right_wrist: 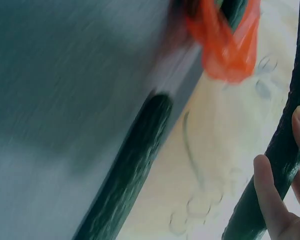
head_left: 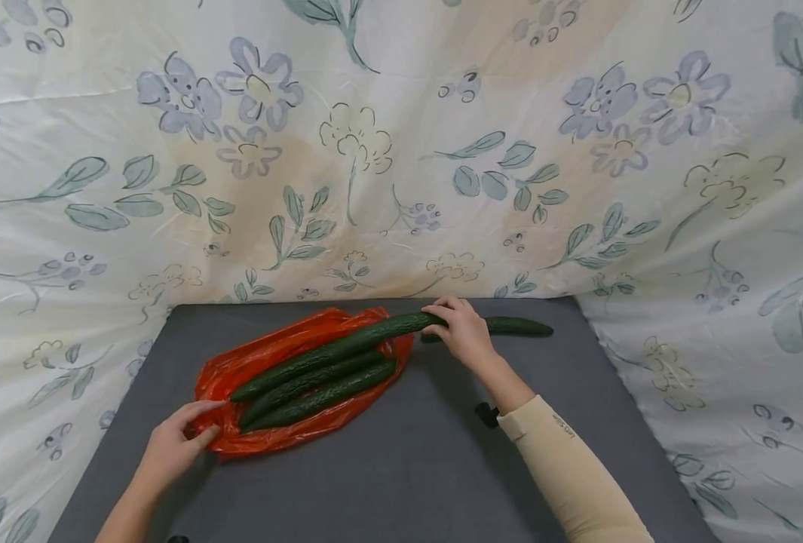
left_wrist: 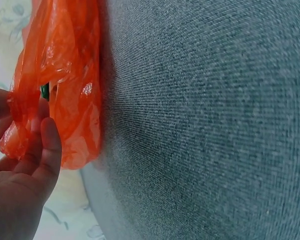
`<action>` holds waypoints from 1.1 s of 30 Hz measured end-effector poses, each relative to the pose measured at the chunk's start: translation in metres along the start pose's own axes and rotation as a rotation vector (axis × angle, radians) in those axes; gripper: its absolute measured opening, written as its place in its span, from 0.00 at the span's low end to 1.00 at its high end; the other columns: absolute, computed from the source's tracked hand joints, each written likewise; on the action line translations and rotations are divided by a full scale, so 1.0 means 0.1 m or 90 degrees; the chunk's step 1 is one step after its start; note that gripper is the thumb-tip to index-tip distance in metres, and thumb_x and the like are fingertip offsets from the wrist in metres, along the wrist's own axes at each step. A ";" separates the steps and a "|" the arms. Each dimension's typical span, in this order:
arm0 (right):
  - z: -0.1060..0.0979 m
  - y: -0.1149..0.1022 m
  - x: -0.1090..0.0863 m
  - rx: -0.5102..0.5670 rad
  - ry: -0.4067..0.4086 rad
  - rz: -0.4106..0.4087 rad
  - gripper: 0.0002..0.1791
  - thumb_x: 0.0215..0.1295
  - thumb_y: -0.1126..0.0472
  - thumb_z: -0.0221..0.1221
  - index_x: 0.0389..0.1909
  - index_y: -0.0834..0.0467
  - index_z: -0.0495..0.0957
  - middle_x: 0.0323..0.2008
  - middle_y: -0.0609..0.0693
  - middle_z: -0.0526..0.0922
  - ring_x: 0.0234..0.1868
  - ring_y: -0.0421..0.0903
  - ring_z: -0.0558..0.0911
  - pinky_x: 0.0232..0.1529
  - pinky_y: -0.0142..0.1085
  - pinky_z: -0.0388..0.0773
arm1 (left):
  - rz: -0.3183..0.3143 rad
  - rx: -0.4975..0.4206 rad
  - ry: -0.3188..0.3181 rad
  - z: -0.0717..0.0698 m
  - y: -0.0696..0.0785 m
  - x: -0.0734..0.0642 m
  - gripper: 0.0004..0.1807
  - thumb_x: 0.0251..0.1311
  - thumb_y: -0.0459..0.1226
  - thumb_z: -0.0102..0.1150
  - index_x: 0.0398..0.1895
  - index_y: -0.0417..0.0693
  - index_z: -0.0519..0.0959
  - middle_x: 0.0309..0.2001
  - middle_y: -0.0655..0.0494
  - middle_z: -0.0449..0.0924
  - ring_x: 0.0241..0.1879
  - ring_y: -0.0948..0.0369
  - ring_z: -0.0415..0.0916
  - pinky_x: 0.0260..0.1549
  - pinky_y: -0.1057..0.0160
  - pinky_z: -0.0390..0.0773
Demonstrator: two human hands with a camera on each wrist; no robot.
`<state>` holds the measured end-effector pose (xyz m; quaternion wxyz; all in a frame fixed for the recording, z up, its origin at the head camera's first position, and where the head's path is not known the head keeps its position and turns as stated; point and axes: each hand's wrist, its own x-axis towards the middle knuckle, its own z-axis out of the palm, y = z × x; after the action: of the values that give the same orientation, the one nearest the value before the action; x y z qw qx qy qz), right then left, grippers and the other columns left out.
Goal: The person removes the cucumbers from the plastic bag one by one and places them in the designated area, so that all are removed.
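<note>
My right hand (head_left: 465, 333) grips a long dark green cucumber (head_left: 347, 346) near its right end; the rest reaches leftward over an orange-red plastic bag (head_left: 255, 356). In the right wrist view, fingers and thumb curl round this cucumber (right_wrist: 290, 135). Two more cucumbers, a middle one (head_left: 313, 378) and a front one (head_left: 326, 401), lie side by side on the spread bag. At the bag's left end my left hand (head_left: 173, 445) pinches the thin plastic (left_wrist: 27, 110) between thumb and fingers. Another cucumber (head_left: 519, 326) lies behind the right hand, partly hidden by it.
Bag and cucumbers lie on a dark grey cloth-covered table (head_left: 387, 483). A floral curtain (head_left: 401, 151) closes off the back and both sides. Beside the right wrist shows a small black object (head_left: 487, 415), and another black piece (head_left: 179, 539) at the front edge.
</note>
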<state>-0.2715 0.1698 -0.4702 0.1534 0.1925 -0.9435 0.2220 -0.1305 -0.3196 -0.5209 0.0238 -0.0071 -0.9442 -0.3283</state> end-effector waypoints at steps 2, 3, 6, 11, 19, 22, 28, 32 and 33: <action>-0.05 0.10 -0.03 -0.005 0.005 0.007 0.20 0.63 0.55 0.67 0.57 0.47 0.84 0.54 0.49 0.79 0.55 0.53 0.77 0.35 0.45 0.77 | -0.006 -0.001 -0.005 0.00 0.00 -0.01 0.20 0.63 0.37 0.67 0.59 0.45 0.81 0.61 0.38 0.76 0.35 0.70 0.73 0.29 0.67 0.76; -0.08 0.15 -0.04 -0.007 0.006 0.012 0.21 0.62 0.55 0.68 0.57 0.47 0.84 0.54 0.49 0.79 0.55 0.53 0.77 0.35 0.45 0.77 | -0.008 -0.002 -0.007 0.00 -0.01 -0.01 0.20 0.64 0.37 0.67 0.59 0.45 0.81 0.62 0.37 0.76 0.34 0.69 0.73 0.28 0.67 0.76; -0.12 0.30 -0.08 -0.006 0.008 0.025 0.21 0.62 0.56 0.69 0.57 0.47 0.84 0.54 0.50 0.79 0.54 0.54 0.77 0.36 0.46 0.77 | -0.012 -0.001 -0.008 0.00 -0.02 -0.01 0.21 0.64 0.38 0.67 0.59 0.45 0.81 0.62 0.36 0.75 0.34 0.69 0.73 0.28 0.67 0.76; -0.17 0.50 -0.15 0.007 0.004 0.053 0.22 0.61 0.56 0.69 0.58 0.49 0.83 0.54 0.51 0.80 0.53 0.56 0.77 0.37 0.47 0.76 | -0.009 0.005 -0.005 -0.01 -0.02 -0.02 0.21 0.63 0.38 0.67 0.59 0.45 0.81 0.61 0.37 0.76 0.34 0.70 0.73 0.28 0.67 0.76; -0.25 0.79 -0.25 0.018 -0.040 0.109 0.23 0.64 0.55 0.67 0.61 0.51 0.81 0.56 0.54 0.78 0.53 0.57 0.77 0.43 0.49 0.76 | -0.015 0.001 -0.020 -0.03 -0.01 -0.01 0.20 0.64 0.37 0.66 0.60 0.44 0.80 0.62 0.37 0.76 0.33 0.69 0.73 0.28 0.66 0.76; -0.28 0.94 -0.30 0.020 -0.058 0.140 0.24 0.65 0.54 0.66 0.62 0.51 0.80 0.57 0.55 0.78 0.55 0.58 0.76 0.44 0.50 0.75 | -0.010 0.001 -0.016 -0.03 0.00 0.01 0.20 0.64 0.37 0.66 0.59 0.45 0.81 0.62 0.38 0.76 0.34 0.69 0.74 0.28 0.66 0.76; -0.32 1.21 -0.42 0.023 -0.076 0.180 0.26 0.65 0.55 0.66 0.63 0.53 0.79 0.58 0.57 0.77 0.56 0.60 0.76 0.49 0.55 0.74 | 0.005 0.004 -0.011 -0.02 0.00 0.06 0.20 0.65 0.37 0.64 0.59 0.47 0.81 0.62 0.39 0.76 0.34 0.68 0.73 0.28 0.66 0.75; -0.31 1.35 -0.49 0.024 -0.091 0.193 0.25 0.65 0.56 0.66 0.64 0.54 0.79 0.56 0.58 0.78 0.55 0.61 0.77 0.51 0.57 0.74 | -0.005 0.003 -0.017 0.00 0.01 0.06 0.20 0.65 0.36 0.64 0.60 0.47 0.80 0.62 0.39 0.76 0.33 0.67 0.72 0.28 0.66 0.74; -0.30 1.38 -0.51 0.022 -0.095 0.196 0.25 0.66 0.56 0.66 0.64 0.55 0.79 0.56 0.59 0.78 0.54 0.61 0.77 0.51 0.56 0.75 | -0.009 0.001 -0.019 0.00 0.01 0.06 0.20 0.65 0.36 0.64 0.60 0.47 0.80 0.62 0.39 0.75 0.33 0.67 0.72 0.27 0.66 0.74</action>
<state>-0.2804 0.3136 -0.5133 0.0436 0.0644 -0.9667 0.2438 -0.1363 -0.3185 -0.5202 0.0071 -0.0052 -0.9448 -0.3275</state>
